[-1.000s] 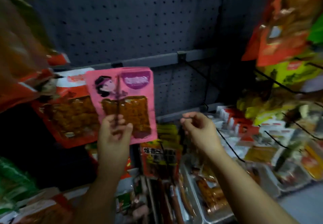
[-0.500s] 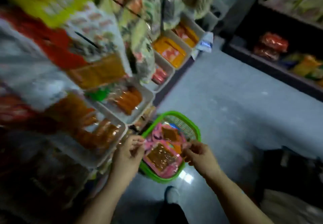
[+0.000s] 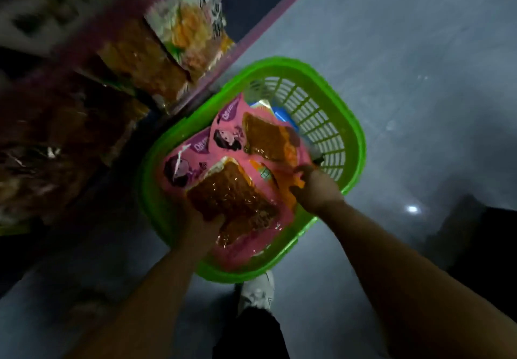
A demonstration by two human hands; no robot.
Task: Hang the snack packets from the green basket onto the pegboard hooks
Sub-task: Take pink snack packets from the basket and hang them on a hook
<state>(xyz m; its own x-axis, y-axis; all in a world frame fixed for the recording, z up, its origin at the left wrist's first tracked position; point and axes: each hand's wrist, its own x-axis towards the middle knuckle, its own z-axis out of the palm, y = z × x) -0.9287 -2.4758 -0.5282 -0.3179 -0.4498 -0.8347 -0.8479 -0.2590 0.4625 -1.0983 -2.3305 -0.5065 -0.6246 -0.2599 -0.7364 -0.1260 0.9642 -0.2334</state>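
Observation:
The green basket stands on the grey floor below me. Inside lie two pink snack packets with brown windows, on top of an orange packet and something blue. My left hand grips the near pink packet at its lower left edge, thumb on top. My right hand reaches into the basket's right side. Its fingers curl down where the far pink packet meets the orange one, and their tips are hidden. No pegboard hook is in view.
Low shelves with blurred snack bags run along the left, close to the basket's far-left rim. My white shoe stands just below the basket. A dark shape sits at the right on the floor.
My view swung from the pegboard down to the floor. My left hand left the hung pink packet, and both hands went down into the basket, the left now gripping a packet.

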